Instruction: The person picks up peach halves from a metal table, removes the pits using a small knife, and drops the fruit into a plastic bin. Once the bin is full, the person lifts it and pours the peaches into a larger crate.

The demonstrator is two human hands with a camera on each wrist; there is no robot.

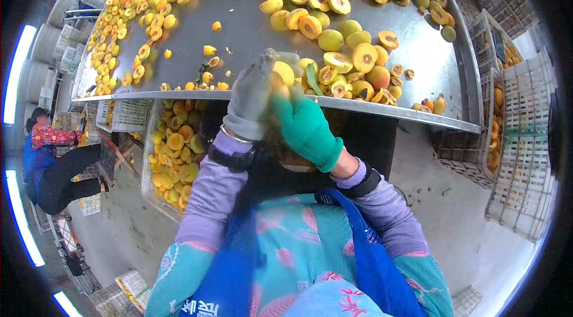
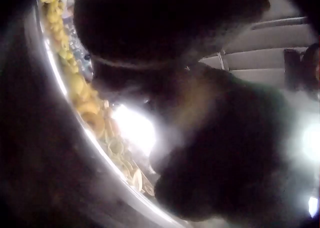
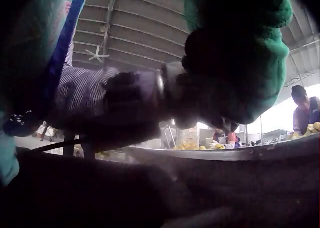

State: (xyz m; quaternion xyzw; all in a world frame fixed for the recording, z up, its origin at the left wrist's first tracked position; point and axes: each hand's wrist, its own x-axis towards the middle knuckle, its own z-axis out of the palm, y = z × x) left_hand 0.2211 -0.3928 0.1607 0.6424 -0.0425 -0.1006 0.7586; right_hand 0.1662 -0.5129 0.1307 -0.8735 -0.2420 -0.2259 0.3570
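Yellow fruit (image 1: pixel 284 72) held up between both hands at the edge of the steel counter (image 1: pixel 250 31), close to the chest, probably so the pit can be worked out over the pile. Left hand (image 1: pixel 253 93), grey-gloved, curled round the fruit as a steady grip. Right hand (image 1: pixel 304 123), green-gloved, pinching from the other side; whether it also holds a tool hard to tell. Halved fruit (image 1: pixel 364 57) heaped just beyond, crate (image 1: pixel 173 150) below the counter.
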